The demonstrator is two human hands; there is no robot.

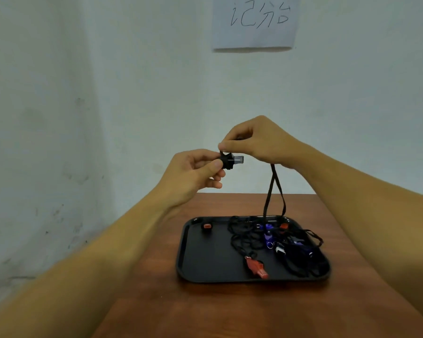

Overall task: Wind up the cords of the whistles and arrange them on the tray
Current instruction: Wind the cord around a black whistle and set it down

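My left hand [195, 175] pinches a black whistle [232, 160] held up above the table, with part of its cord wrapped around the body. My right hand [257, 141] grips the black cord [274, 189] right at the whistle; the loose loop hangs down to the black tray [205, 264]. On the tray's right half lies a tangle of black cords with purple whistles [268, 236], a black whistle [280, 248] and a red whistle [257, 267] at the front. A small red whistle with its cord wound [206, 226] sits alone at the tray's back left.
The tray rests on a brown wooden table [230, 311] standing against a pale wall. A paper sheet with handwriting [254, 20] hangs on the wall above. Another red whistle [283, 226] lies at the tray's back right among the cords.
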